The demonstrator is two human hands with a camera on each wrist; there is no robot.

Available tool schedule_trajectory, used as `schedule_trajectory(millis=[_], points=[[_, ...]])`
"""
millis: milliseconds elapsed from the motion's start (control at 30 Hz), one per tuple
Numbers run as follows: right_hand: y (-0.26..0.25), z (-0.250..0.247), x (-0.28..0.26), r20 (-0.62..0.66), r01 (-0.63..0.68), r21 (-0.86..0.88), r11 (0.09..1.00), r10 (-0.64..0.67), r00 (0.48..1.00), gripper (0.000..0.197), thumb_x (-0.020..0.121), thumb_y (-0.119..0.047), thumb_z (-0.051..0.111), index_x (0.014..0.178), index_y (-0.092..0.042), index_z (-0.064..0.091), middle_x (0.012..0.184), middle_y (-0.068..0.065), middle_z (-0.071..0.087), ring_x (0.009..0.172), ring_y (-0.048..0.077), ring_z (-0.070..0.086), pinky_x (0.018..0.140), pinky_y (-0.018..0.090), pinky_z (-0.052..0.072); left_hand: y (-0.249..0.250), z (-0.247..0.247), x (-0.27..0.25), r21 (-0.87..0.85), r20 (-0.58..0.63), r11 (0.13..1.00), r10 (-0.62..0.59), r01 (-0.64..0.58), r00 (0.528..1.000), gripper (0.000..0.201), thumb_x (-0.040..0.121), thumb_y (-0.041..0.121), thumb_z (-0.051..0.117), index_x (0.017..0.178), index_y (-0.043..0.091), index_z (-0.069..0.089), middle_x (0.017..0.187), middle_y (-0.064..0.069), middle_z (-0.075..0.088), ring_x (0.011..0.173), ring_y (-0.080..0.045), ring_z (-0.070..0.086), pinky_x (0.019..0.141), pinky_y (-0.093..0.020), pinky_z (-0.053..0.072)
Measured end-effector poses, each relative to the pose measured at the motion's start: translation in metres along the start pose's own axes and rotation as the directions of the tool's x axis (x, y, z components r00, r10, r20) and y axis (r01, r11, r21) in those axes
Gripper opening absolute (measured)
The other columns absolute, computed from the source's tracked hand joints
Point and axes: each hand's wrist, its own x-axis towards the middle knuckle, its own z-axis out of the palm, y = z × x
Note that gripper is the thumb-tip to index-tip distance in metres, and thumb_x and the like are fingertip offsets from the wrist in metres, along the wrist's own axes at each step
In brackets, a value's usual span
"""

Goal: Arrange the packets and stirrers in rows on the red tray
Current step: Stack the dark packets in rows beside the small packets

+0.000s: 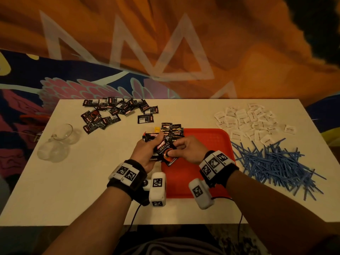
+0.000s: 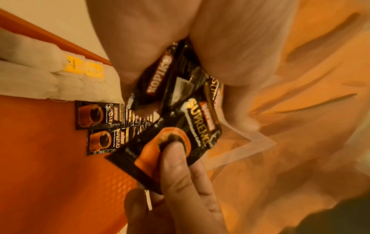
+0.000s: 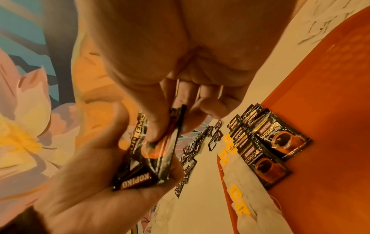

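Note:
My left hand [image 1: 147, 149] grips a small stack of black coffee packets [image 1: 153, 138] above the red tray's [image 1: 207, 142] left edge. My right hand [image 1: 174, 149] pinches the top packet [image 1: 165, 147] of that stack between thumb and fingers; the left wrist view shows the thumb on the packet's [image 2: 190, 126] orange cup picture. On the tray [image 3: 330, 110] a row of overlapping coffee packets [image 3: 266, 142] lies next to a row of tea bags [image 3: 240, 186] with yellow tags along the left rim. Blue stirrers [image 1: 272, 162] lie heaped on the table right of the tray.
A loose pile of black coffee packets [image 1: 114, 113] lies at the table's back left. White sugar packets [image 1: 246, 122] are scattered at the back right. Clear glass cups [image 1: 57, 142] stand at the left edge. The white table [image 1: 73, 190] ends just before my forearms.

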Motion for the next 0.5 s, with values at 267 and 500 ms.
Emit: schedule_trajectory(millis=[267, 500], points=[[0.005, 0.001, 0.0, 0.088, 0.048, -0.014, 0.999, -0.046, 0.995, 0.013, 0.083, -0.005, 0.073, 0.096, -0.006, 0.075, 0.096, 0.014, 0.074, 0.077, 0.006, 0.068, 0.076, 0.018, 0.054, -0.005, -0.004, 0.006, 0.004, 0.019, 0.997, -0.079, 0.079, 0.997, 0.055, 0.079, 0.019, 0.074, 0.128, -0.002, 0.058, 0.117, -0.025, 0.068, 0.105, -0.04, 0.068, 0.088, -0.052, 0.055], [0.029, 0.002, 0.009, -0.1, -0.067, 0.087, 0.994, 0.076, 0.992, 0.017, 0.077, -0.006, 0.079, 0.081, -0.02, 0.071, 0.092, 0.009, 0.074, 0.092, 0.025, 0.07, 0.095, 0.047, 0.052, -0.017, -0.017, 0.008, -0.078, -0.076, 0.994, -0.088, 0.082, 0.993, 0.038, 0.088, 0.028, 0.069, 0.119, 0.005, 0.066, 0.104, -0.018, 0.073, 0.083, -0.028, 0.074, 0.059, -0.036, 0.059]])
